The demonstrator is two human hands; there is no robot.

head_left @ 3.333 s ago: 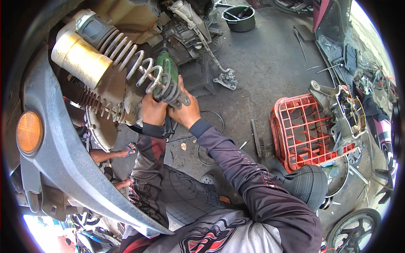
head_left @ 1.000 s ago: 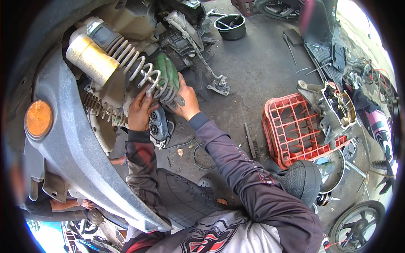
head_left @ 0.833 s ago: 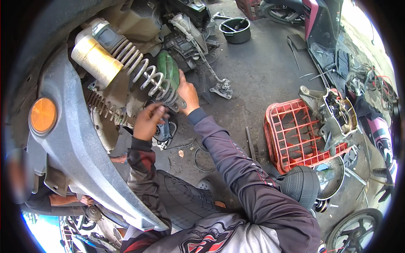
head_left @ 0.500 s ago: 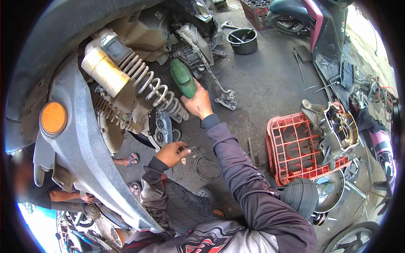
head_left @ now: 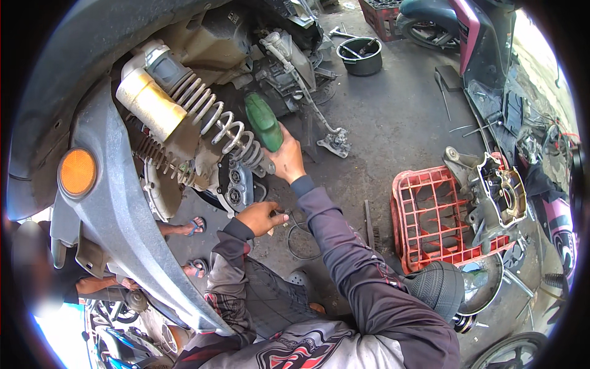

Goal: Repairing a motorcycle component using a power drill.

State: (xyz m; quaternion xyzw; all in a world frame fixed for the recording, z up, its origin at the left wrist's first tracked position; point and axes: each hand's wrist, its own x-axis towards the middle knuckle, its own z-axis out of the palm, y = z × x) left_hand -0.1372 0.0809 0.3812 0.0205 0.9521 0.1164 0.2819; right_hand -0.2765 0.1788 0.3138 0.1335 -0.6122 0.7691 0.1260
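Note:
My right hand (head_left: 284, 156) grips a green power tool (head_left: 263, 121) beside the coil spring of a shock absorber (head_left: 224, 126) with a pale gold canister (head_left: 149, 106); the tool's front end is hidden. Below and to the left, my left hand (head_left: 262, 218) is off the shock, its fingers curled together around something too small or hidden to make out. It is near a silver casing (head_left: 235, 187) and a loose black cable (head_left: 303, 249) on the floor. A grey body panel (head_left: 132, 237) with an orange reflector (head_left: 78, 171) runs along my left side.
A red crate (head_left: 433, 227) with an engine casing (head_left: 501, 190) on it stands right. A black pot of tools (head_left: 362, 66) is at the back near another scooter (head_left: 473, 43). Loose tools and a wheel (head_left: 510, 350) lie on the right. A co-worker's arm (head_left: 98, 285) and sandalled feet show left.
My left hand has left the spring and moved down and right. My right hand and the green tool have shifted down and right, and more of the tool now shows beside the spring.

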